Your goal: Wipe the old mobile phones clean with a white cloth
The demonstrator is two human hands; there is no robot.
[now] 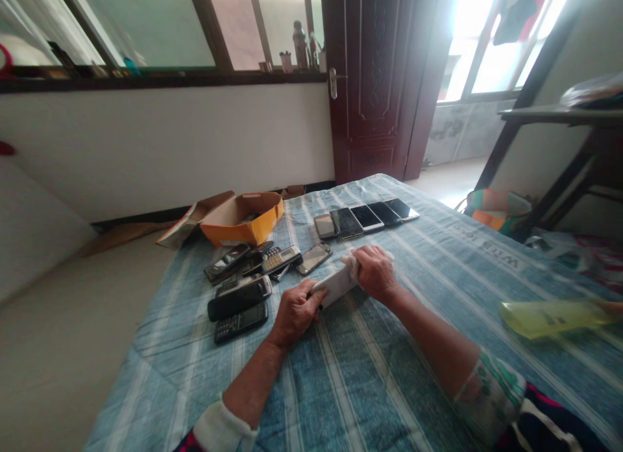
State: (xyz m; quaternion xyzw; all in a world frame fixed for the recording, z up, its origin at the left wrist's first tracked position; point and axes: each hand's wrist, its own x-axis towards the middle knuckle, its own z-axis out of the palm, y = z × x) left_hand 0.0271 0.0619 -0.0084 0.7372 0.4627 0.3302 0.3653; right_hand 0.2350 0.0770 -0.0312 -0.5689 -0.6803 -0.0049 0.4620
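Note:
My left hand (296,314) grips the near end of a white smartphone (335,287), thumb on top. Closed around a crumpled white tissue (348,262), my right hand (374,273) presses it against the phone's far end. The phone is held tilted, a little above the striped bedcover. Just beyond it lies a touch phone with a pale frame (315,258). To the left is a heap of older phones, with a keypad phone (281,261) on top and a black keypad phone (241,323) nearest me.
Several smartphones lie in a row at the back, including a white-framed one (366,218). An open orange cardboard box (243,230) sits at the back left edge of the bed (195,387). A translucent yellow item (549,319) lies at right. Beyond stands a brown door (372,82).

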